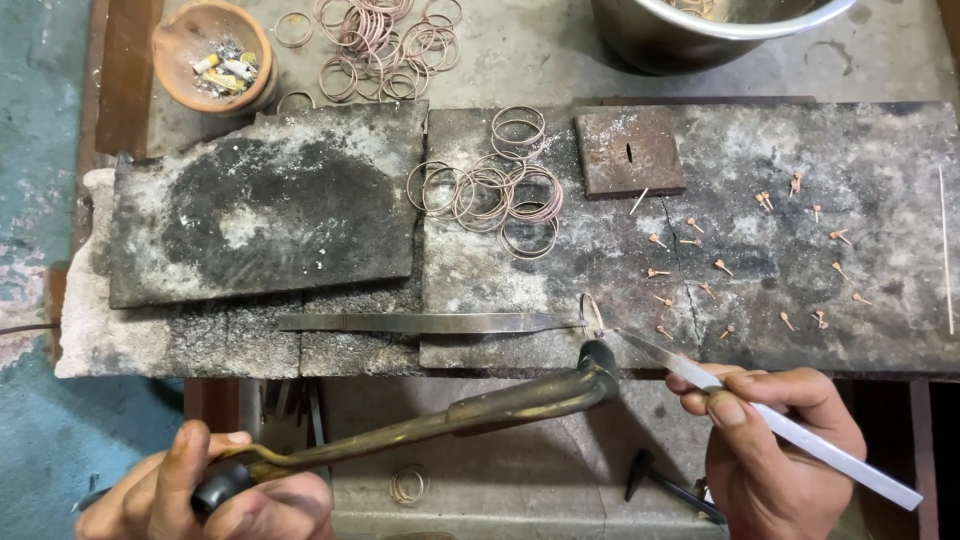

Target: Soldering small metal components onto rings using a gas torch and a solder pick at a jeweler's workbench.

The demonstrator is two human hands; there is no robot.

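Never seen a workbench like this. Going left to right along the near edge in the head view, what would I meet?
Left hand gripping a brass torch → small ring at its tip → flat metal tweezers → right hand holding them.

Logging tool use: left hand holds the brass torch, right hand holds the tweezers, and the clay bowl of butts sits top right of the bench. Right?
Not quite. The head view shows the clay bowl at the top left, not right. The rest stands: the left hand holds the brass torch, and the right hand holds the tweezers.
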